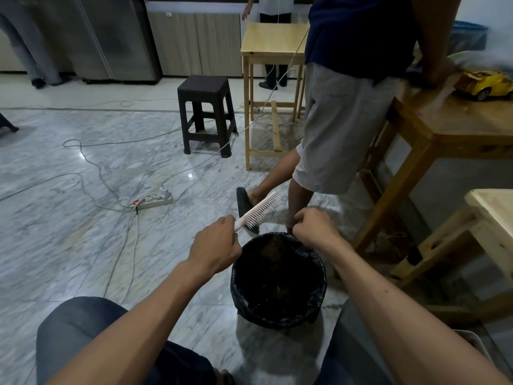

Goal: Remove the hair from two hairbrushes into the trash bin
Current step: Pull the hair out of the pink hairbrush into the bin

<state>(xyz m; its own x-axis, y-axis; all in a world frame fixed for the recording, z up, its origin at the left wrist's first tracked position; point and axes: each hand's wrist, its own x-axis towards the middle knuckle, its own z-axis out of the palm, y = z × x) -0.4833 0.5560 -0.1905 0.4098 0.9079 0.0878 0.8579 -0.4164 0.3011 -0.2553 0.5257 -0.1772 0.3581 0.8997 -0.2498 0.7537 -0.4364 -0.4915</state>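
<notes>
My left hand (215,247) grips the handle of a pale pink hairbrush (259,211), whose bristles point down and right above the far-left rim of the trash bin (241,290). The bin is round, lined with a black bag, and stands on the floor between my knees. Brownish hair lies inside it. My right hand (313,227) hovers over the bin's far rim with its fingers pinched together; whether it holds hair I cannot tell. A second hairbrush is not in view.
A person in grey shorts stands just beyond the bin, feet (245,209) close to it. Wooden tables (433,126) stand on the right, one bearing a yellow toy car (484,83). A dark stool (205,112), a power strip (154,201) and cables lie on the marble floor.
</notes>
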